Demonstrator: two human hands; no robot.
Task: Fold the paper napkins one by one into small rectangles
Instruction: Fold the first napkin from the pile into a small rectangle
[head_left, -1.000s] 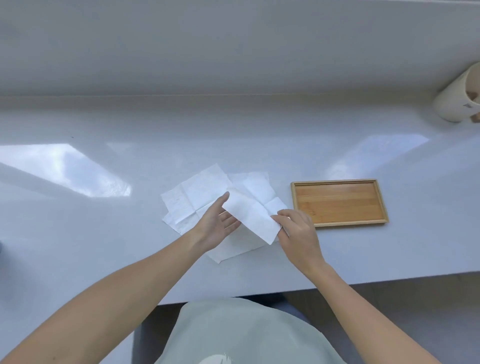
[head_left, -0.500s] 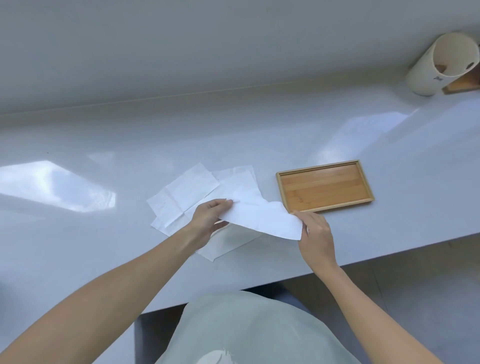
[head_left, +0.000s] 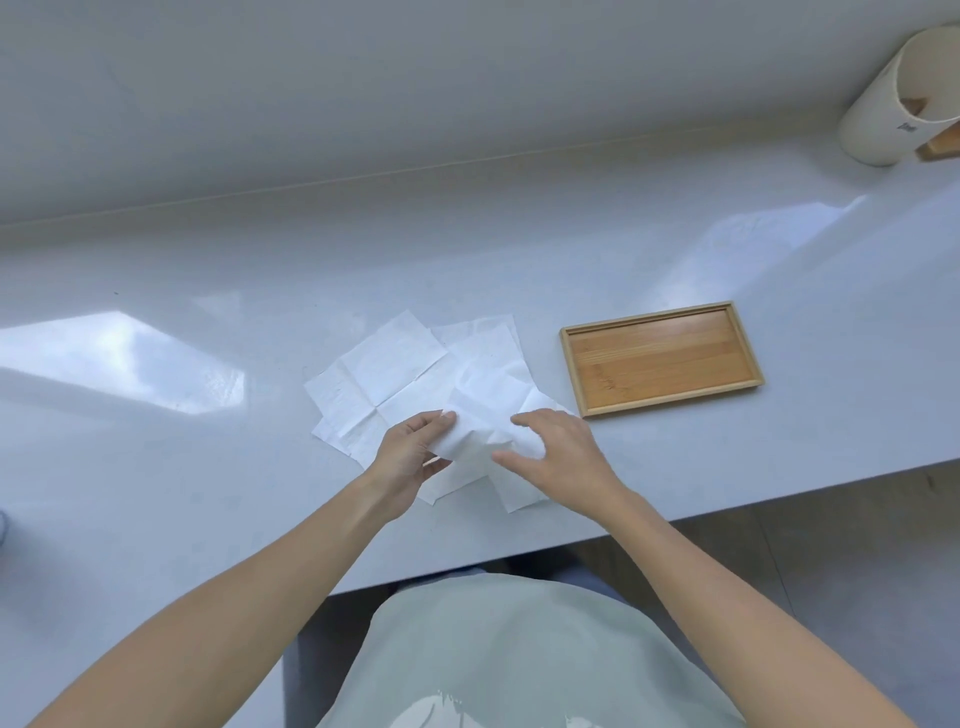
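Observation:
A loose pile of white paper napkins (head_left: 384, 374) lies spread flat on the white counter (head_left: 208, 467), showing crease lines. On its near right side one napkin (head_left: 478, 421) is lifted and bunched between my hands. My left hand (head_left: 410, 452) pinches that napkin's left edge between thumb and fingers. My right hand (head_left: 561, 452) rests on its right part with fingers spread and curled over the paper. A further piece of that napkin (head_left: 519, 493) lies flat below my right hand.
A shallow wooden tray (head_left: 748, 358) sits right of the napkins. A white cylindrical holder (head_left: 883, 119) with a wooden object beside it stands at the far right back. The counter's front edge runs just below my hands, and a wall rises behind.
The napkin, stretched out between both hands half a second ago, is now bunched as my right hand moved left toward my left hand. The camera view shifted slightly.

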